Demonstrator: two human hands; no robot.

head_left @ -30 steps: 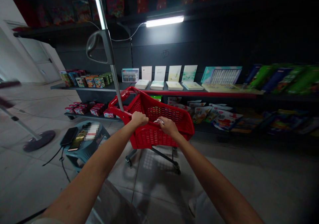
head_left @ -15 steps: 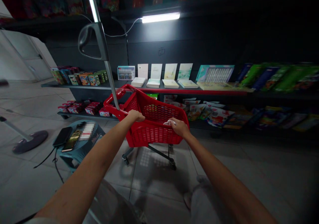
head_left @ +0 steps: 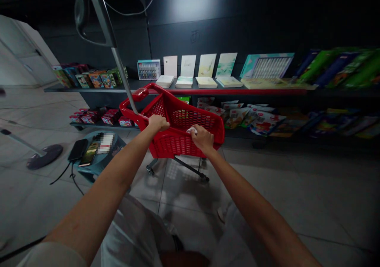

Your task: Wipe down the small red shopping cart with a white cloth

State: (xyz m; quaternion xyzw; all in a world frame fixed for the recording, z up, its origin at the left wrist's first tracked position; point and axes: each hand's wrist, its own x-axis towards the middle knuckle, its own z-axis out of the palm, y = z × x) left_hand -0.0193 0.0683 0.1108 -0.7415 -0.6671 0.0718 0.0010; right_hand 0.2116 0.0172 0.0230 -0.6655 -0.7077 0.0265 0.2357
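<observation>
Your left hand (head_left: 158, 122) is on the near rim of the red shopping cart (head_left: 175, 146), fingers together and curled over it in a firm grip. Your right hand (head_left: 202, 138) holds the same rim further right, fingers also together and closed over it. A white scrap (head_left: 191, 130) shows at those fingers; too small to tell its material. The cart stands on the tile floor (head_left: 267, 203) ahead of you, at the full reach of your arms, with its far side near the lower shelf (head_left: 237, 134). A metal pole (head_left: 120, 77) with a grey looped handle (head_left: 89, 17) rises behind the cart's left end. Left of the cart, a teal stool (head_left: 89, 172) carries two phones (head_left: 78, 149) and a blurred label (head_left: 106, 143). A cable (head_left: 63, 174) runs from the stool toward the floor. The upper shelf (head_left: 237, 92) holds books (head_left: 184, 82) and boxed sets (head_left: 148, 69); the lower one holds packets (head_left: 237, 118).
</observation>
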